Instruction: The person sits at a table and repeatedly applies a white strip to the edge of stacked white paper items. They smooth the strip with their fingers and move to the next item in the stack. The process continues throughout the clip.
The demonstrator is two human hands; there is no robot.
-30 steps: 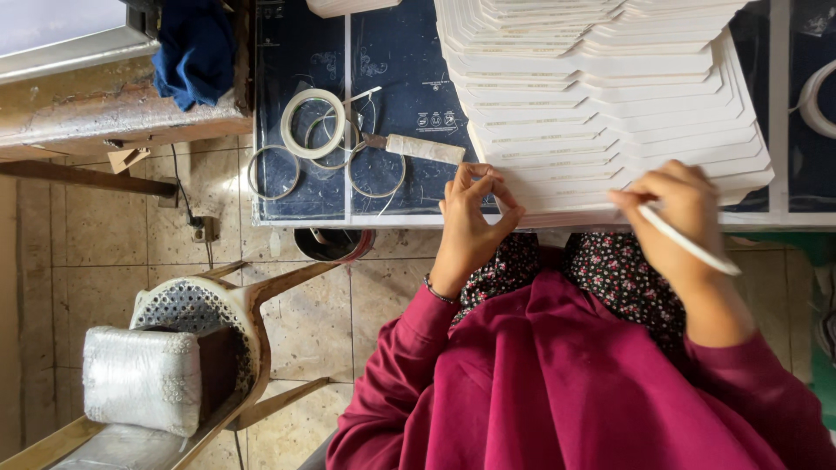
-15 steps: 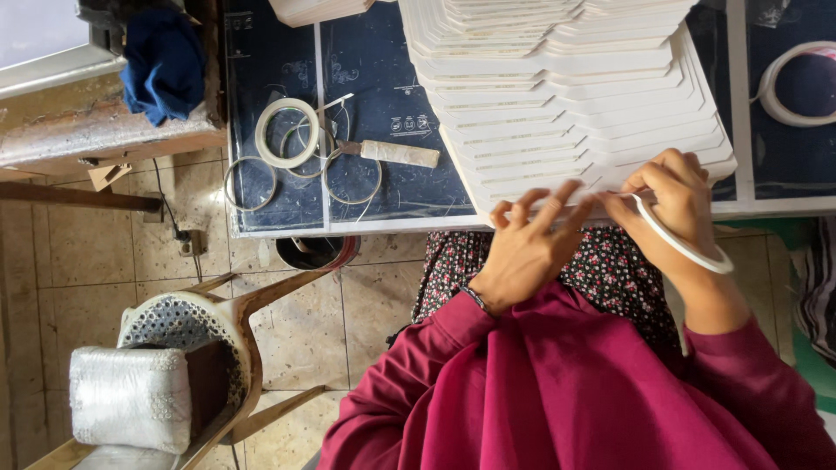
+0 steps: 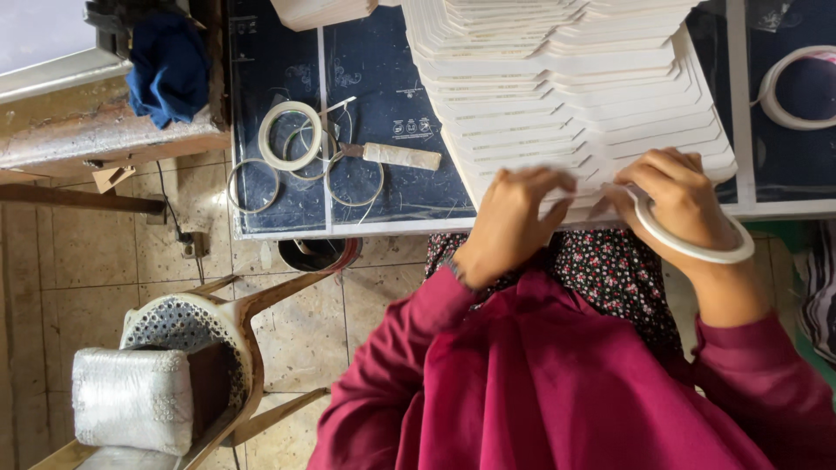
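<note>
Dark counter across the far side, carrying a big fanned stack of white cards at centre. Right hand at the stack's near right corner, a white tape ring looped around it, grip closed on the edge of the nearest card. Left hand just left of it, fingers curled down on the same near edge. Further left on the counter, loose tape rolls beside a wrapped-handle tool.

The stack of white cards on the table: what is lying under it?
Under the stack of white cards lies the dark blue mat of the table. Both hands, left hand and right hand, press its near edge. Anything beneath its middle is covered.
</note>
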